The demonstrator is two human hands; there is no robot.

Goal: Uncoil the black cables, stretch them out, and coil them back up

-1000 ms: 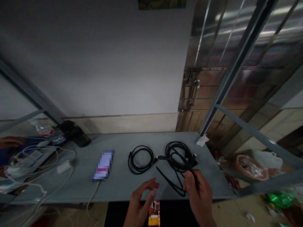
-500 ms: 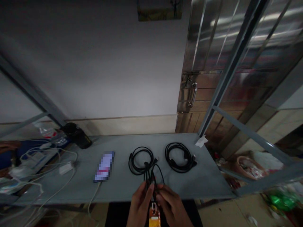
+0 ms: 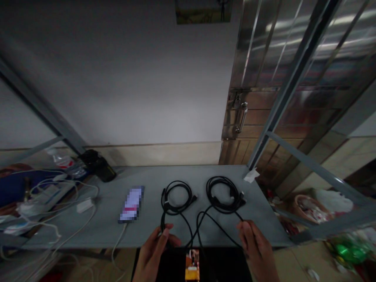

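My left hand (image 3: 155, 250) is closed around several strands of a black cable (image 3: 194, 232) at the table's front edge, left of centre. Well off to the right, my right hand (image 3: 255, 243) pinches another black strand near the same edge. Loose lengths cross and hang between the hands. Just beyond them a smaller coil of black cable (image 3: 162, 197) lies on the table, partly overlapped by the held strands. A thicker coiled black cable (image 3: 209, 194) with plugs at its right side rests nearer my right hand.
The grey table (image 3: 182, 172) meets a white wall. A phone (image 3: 131, 203) with a white cord lies left, near a black container (image 3: 101, 168), a plastic bottle (image 3: 69, 164) and tangled white cords. Metal posts (image 3: 282, 102) flank the table. An orange-yellow item (image 3: 192, 270) shows below its edge.
My hands have moved from close together at the centre to wide apart, the right one farther. The bunched cable between them has spread into loose, crossing strands.
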